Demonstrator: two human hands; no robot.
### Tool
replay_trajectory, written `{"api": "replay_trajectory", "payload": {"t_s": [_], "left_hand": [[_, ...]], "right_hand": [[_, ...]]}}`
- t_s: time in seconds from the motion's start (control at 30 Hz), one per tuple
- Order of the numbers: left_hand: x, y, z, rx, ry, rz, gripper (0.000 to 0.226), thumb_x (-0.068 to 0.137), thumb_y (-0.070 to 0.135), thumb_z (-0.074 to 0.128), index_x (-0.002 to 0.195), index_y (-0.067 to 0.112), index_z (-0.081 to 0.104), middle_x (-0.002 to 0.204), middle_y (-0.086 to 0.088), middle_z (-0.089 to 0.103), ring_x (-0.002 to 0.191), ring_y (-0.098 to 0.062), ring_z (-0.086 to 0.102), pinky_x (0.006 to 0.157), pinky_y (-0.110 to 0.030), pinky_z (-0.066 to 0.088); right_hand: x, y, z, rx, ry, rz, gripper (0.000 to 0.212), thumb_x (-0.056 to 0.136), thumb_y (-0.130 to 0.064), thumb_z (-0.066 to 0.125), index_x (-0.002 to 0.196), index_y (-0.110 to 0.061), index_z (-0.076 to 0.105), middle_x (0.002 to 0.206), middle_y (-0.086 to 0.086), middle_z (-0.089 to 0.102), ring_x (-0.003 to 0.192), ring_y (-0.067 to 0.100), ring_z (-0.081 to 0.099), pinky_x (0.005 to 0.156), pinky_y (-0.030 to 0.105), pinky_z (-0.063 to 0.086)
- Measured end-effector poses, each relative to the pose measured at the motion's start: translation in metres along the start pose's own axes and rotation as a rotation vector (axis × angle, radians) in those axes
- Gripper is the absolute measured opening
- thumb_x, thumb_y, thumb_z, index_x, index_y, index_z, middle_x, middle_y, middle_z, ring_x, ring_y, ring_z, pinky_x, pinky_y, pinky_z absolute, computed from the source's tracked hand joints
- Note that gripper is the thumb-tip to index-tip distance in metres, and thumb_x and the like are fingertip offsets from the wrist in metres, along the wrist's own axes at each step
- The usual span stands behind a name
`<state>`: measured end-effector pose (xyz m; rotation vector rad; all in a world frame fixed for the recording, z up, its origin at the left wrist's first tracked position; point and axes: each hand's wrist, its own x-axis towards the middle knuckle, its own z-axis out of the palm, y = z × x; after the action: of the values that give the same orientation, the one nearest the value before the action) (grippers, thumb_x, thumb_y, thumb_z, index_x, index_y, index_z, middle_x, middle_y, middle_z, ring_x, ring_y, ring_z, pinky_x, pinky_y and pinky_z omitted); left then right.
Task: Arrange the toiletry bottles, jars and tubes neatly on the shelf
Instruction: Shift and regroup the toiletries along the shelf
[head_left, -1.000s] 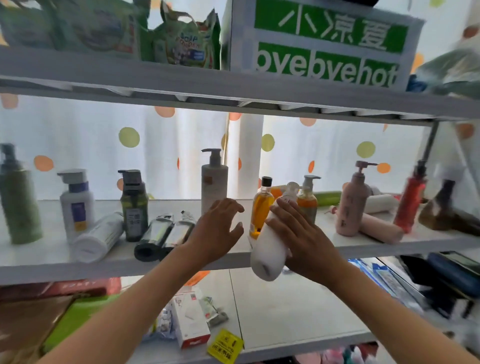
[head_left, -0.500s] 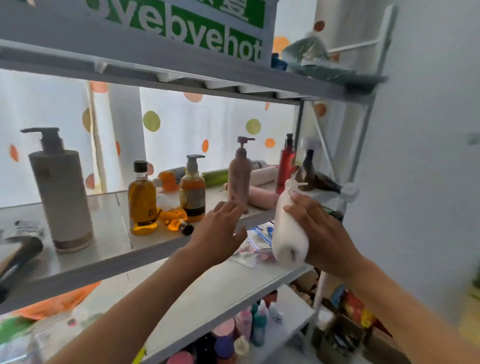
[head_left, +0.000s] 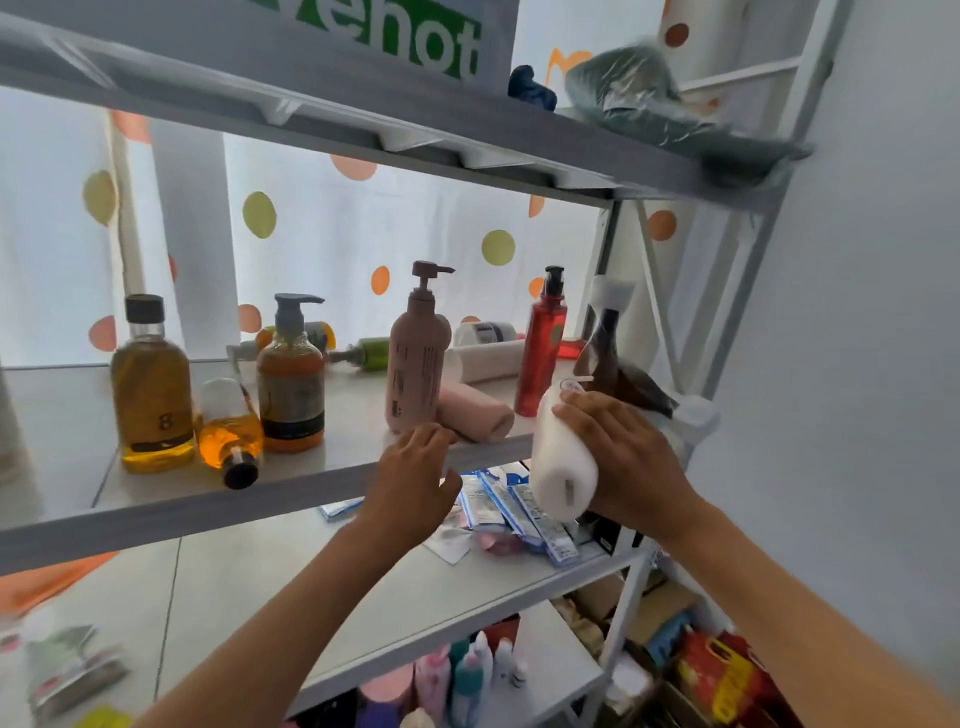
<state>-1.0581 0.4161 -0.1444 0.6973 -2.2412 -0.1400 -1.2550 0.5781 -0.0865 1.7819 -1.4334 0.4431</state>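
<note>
Both hands sit near the shelf (head_left: 311, 488) edge: our right hand (head_left: 623, 467) grips the tilted white bottle (head_left: 563, 462), our left hand (head_left: 415, 483) spread loosely.

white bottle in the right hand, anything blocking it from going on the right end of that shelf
Yes. The right hand holds the white bottle at the shelf edge, and that end is crowded: a red pump bottle and a dark brown bottle stand just behind it, and a pink tube lies to the left.
</note>
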Motion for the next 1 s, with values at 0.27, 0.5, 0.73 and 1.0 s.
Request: {"api": "replay_trajectory", "payload": {"t_s": [0.27, 0.5, 0.73, 1.0], "left_hand": [[0.019, -0.008, 0.062, 0.062, 0.204, -0.2, 0.037, 0.07, 0.007, 0.07, 0.106, 0.01, 0.068, 0.109, -0.007, 0.067, 0.102, -0.03, 0.059, 0.092, -0.041, 0.048], [0.021, -0.011, 0.094, 0.241, 0.272, -0.239, 0.033, 0.069, 0.008, 0.07, 0.101, 0.014, 0.071, 0.103, -0.003, 0.07, 0.093, -0.026, 0.062, 0.09, -0.039, 0.044], [0.022, -0.003, 0.092, 0.275, 0.289, -0.3, 0.042, 0.072, 0.018, 0.04, 0.096, 0.017, 0.075, 0.097, 0.002, 0.072, 0.087, -0.023, 0.063, 0.088, -0.031, 0.038], [0.038, 0.013, 0.085, 0.251, 0.242, -0.49, 0.028, 0.075, 0.006, 0.058, 0.091, 0.019, 0.078, 0.092, 0.0, 0.074, 0.081, -0.022, 0.063, 0.078, -0.03, 0.048]], "right_hand": [[0.042, 0.064, 0.065, 0.001, 0.023, -0.187, 0.058, 0.079, -0.031, 0.073, 0.128, -0.006, 0.055, 0.134, 0.015, 0.057, 0.12, 0.031, 0.054, 0.092, 0.045, 0.049], [0.068, 0.095, 0.099, 0.011, 0.034, -0.464, 0.06, 0.075, -0.03, 0.074, 0.128, -0.009, 0.052, 0.131, 0.015, 0.059, 0.113, 0.033, 0.057, 0.085, 0.042, 0.05], [0.076, 0.125, 0.126, 0.11, 0.063, -0.645, 0.066, 0.075, -0.03, 0.078, 0.131, -0.014, 0.047, 0.134, 0.014, 0.058, 0.111, 0.033, 0.057, 0.084, 0.043, 0.05], [0.092, 0.155, 0.145, 0.166, 0.072, -0.712, 0.054, 0.076, -0.026, 0.076, 0.124, -0.008, 0.062, 0.127, 0.017, 0.062, 0.1, 0.036, 0.062, 0.078, 0.045, 0.054]]}}
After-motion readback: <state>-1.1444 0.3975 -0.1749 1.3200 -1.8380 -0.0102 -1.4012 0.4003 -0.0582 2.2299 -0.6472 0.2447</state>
